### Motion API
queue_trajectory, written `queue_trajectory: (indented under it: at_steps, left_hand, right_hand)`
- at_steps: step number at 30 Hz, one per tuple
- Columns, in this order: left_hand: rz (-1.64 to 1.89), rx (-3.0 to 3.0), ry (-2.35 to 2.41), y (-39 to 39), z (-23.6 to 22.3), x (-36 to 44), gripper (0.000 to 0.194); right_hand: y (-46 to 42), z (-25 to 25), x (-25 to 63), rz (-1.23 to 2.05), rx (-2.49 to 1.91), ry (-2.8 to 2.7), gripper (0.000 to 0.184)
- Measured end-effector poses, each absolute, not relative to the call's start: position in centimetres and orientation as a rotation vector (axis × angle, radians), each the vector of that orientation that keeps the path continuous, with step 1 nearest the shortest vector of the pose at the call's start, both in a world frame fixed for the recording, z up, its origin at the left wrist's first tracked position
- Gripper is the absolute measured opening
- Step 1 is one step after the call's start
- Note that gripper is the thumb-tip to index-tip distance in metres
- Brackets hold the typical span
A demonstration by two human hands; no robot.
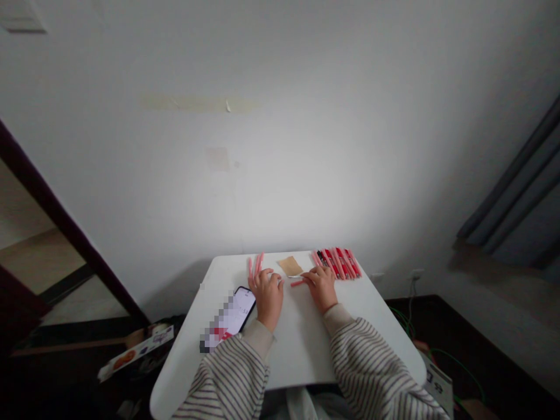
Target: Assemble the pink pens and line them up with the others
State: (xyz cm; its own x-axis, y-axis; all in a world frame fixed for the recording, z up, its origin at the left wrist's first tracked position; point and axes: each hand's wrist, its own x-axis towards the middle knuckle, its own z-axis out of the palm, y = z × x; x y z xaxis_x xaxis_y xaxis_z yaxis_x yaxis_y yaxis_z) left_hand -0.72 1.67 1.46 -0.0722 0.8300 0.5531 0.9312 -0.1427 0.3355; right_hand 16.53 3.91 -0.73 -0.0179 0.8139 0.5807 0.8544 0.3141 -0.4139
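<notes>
On the white table (301,350), the right hand (322,289) is pinching a pink stick (297,283) beside a tan square (290,266), while the left hand (268,296) is curling near other pink sticks (250,268), its grip impossible to tell. Red-and-pink sticks (340,263) are lying far right; a printed carton (142,351) is resting low at left, contents hidden.

One phone (244,305), one tan square (290,266), one table (300,350), pink sticks (339,263) uncountable

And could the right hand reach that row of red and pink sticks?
Probably yes: the row of sticks lies beside the right hand, nothing visible between them, though that hand seems busy with a pink stick.
</notes>
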Motion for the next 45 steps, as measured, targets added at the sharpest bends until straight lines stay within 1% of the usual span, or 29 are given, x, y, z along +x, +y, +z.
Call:
queue_trajectory:
  at_steps: [6,11,26,37,45]
  left_hand:
    - [-0.844,-1.97,-1.993,1.7,1.3,-0.8,0.014]
    - [-0.811,-1.956,-1.988,2.2,1.0,-0.7,0.015]
    - [-0.915,-1.99,-1.935,2.8,0.6,-0.7,0.013]
    - [-1.162,-2.081,-1.848,2.7,0.6,-0.7,0.012]
    - [-1.193,-2.096,-1.858,2.9,0.4,-0.8,0.011]
  right_hand:
    - [4.1,-1.1,16.5,-0.083,-1.49,-1.779,0.013]
    - [4.1,-1.3,16.5,-0.104,-1.483,-1.781,0.012]
    - [4.1,-1.3,16.5,-0.105,-1.466,-1.778,0.013]
    - [4.0,-1.1,16.4,-0.11,-1.47,-1.776,0.013]
    - [4.1,-1.2,16.5,-0.111,-1.465,-1.777,0.012]
